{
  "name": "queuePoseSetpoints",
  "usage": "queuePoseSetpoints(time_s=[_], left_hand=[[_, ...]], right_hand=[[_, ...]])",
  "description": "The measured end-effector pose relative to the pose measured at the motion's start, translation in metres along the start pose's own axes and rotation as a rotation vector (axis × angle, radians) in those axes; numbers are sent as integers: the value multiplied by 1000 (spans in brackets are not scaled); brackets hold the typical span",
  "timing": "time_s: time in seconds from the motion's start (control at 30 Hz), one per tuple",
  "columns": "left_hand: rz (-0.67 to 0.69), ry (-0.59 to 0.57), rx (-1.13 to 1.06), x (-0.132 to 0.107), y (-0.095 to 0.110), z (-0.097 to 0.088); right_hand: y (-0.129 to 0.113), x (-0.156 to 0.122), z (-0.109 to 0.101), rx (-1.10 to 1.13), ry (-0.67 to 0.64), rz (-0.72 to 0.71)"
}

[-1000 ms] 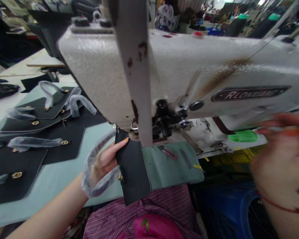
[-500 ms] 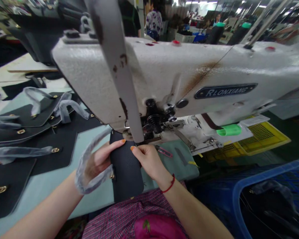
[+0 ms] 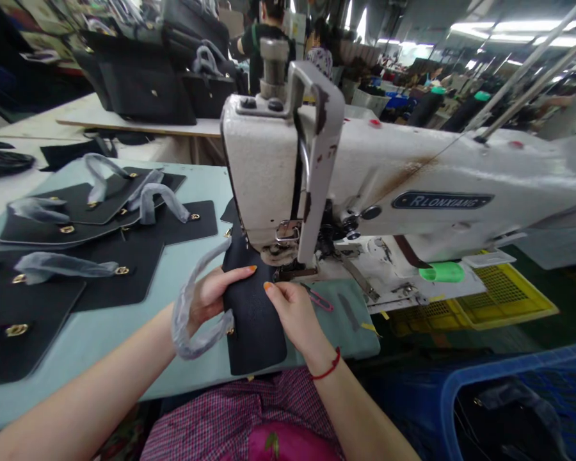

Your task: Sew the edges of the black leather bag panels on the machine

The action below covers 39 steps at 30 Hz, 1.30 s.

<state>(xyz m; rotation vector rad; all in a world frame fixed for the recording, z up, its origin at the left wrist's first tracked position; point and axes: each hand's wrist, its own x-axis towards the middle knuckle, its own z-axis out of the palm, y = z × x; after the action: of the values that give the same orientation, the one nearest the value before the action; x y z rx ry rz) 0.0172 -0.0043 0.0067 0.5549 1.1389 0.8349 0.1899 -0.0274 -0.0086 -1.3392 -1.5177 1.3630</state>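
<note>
A black leather panel [image 3: 256,336] lies lengthwise beneath the head of the white sewing machine [image 3: 264,179], its right edge beside the presser foot [image 3: 288,274]. My left hand [image 3: 216,291] grips the panel's left edge, thumb on top and fingers partly hidden beneath. Around that wrist loops the panel's handle [image 3: 182,320], wrapped in cloudy plastic film and fixed by gold rings. On the right edge, just below the presser foot, my right hand [image 3: 292,310] pinches the leather, its thumb on top. The needle itself is hidden behind the machine's lever.
Several black panels [image 3: 110,285] with wrapped handles spread over the pale green tabletop [image 3: 173,365] at left. Pink-handled snips [image 3: 321,299] lie right of the machine foot. A blue basket [image 3: 448,397] and yellow crate [image 3: 513,294] stand at right. Black bags [image 3: 139,83] and people are behind.
The view has tilted up and shifted, so more of the machine's top and the bags behind shows. Both hands keep their hold on the panel, with little visible movement.
</note>
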Motion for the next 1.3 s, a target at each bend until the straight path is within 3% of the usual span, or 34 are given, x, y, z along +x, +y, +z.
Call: queuePoseSetpoints(time_s=[0.27, 0.5, 0.83, 1.13, 1.3], left_hand=[[11, 14, -28, 1, -1, 1], [44, -51, -16, 7, -2, -6], [85, -38, 13, 4, 5, -1], [63, 47, -48, 10, -1, -2], [29, 88, -107, 8, 0, 1]], right_hand=[[-1, 2, -2, -14, 3, 2], [-3, 5, -1, -7, 20, -3], [-3, 10, -1, -35, 44, -11], [-2, 11, -1, -71, 54, -28], [-5, 9, -7, -65, -6, -26]])
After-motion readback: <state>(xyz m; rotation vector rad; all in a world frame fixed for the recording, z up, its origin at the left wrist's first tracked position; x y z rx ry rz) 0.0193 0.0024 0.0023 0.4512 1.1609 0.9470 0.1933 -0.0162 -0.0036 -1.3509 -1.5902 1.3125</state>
